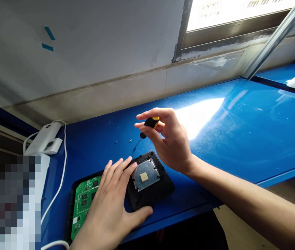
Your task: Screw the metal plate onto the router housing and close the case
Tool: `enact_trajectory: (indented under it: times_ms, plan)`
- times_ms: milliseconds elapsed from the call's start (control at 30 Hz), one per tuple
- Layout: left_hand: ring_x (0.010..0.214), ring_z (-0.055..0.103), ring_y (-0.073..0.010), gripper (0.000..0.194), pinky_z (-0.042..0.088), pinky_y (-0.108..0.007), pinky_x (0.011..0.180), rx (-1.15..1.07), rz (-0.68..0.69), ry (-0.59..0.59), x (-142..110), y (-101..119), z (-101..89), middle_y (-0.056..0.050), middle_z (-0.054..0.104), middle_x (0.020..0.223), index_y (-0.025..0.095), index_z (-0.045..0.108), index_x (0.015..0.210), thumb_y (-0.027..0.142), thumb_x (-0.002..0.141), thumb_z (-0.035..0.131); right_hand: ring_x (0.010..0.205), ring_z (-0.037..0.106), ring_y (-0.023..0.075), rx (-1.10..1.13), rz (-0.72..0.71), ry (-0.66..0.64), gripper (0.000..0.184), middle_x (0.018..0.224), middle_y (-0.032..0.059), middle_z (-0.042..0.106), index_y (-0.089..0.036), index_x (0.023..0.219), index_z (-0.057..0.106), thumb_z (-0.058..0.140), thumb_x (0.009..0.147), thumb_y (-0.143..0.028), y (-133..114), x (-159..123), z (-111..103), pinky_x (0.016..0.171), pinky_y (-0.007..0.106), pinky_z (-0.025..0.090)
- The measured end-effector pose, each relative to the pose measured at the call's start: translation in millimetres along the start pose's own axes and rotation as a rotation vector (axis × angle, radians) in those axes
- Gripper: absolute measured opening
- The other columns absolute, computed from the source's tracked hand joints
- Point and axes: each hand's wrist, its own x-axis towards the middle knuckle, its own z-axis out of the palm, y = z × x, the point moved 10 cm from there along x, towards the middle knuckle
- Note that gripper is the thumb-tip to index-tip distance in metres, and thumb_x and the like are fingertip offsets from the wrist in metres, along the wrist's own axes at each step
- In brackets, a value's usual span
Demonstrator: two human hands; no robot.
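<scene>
My right hand (pixel 172 140) grips a screwdriver (pixel 151 122) by its black and yellow handle, shaft pointing down and left. At the shaft's tip sits a tiny dark piece, probably a screw (pixel 135 148), just beyond a black plastic cover (pixel 163 191). A silver metal plate (pixel 149 168) with a small beige pad lies inside that cover. My left hand (pixel 113 198) is open, its fingers stretched over the cover's left side and its thumb at the near side. Partly hidden under the left hand is a green circuit board (pixel 83 201) in a black casing.
Two small screws (pixel 130 140) lie on the blue table (pixel 97 139) beyond the cover. A white power strip (pixel 43 137) and a white cable (pixel 64 163) run along the left. A wall stands behind, and a clear partition with a metal edge (pixel 272 41) rises at right.
</scene>
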Motion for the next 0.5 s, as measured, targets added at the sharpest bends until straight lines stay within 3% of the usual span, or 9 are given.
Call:
enact_trajectory:
  times_ms: [167,300,500]
  plan:
    - [0.159,0.026,-0.0434,0.085,0.028,-0.075,0.123,-0.008,-0.029,-0.020,-3,-5,3.9,-0.007,0.042,0.169,0.036,0.042,0.153,0.056,0.080,0.080,0.098,0.075,0.0157,-0.107,0.008,0.026,0.018,0.108,-0.0006,0.075,-0.028,0.111,0.062,0.069,0.097,-0.018,5,2,-4,0.083,0.034,0.067]
    - [0.159,0.024,-0.0440,0.085,0.031,-0.077,0.121,-0.005,-0.020,-0.028,-2,-6,5.2,-0.006,0.040,0.170,0.037,0.040,0.154,0.056,0.081,0.080,0.092,0.075,0.0159,-0.211,-0.072,0.004,0.017,0.109,0.0013,0.076,-0.026,0.112,0.062,0.069,0.098,-0.020,-3,1,-2,0.081,0.035,0.066]
    - [0.158,0.026,-0.0444,0.085,0.030,-0.077,0.121,-0.003,-0.024,-0.002,-1,-4,2.8,-0.007,0.043,0.168,0.036,0.044,0.152,0.054,0.078,0.082,0.093,0.078,0.0173,-0.204,-0.116,-0.040,0.018,0.113,0.0030,0.076,-0.028,0.115,0.061,0.067,0.100,-0.023,-8,-2,2,0.082,0.036,0.067]
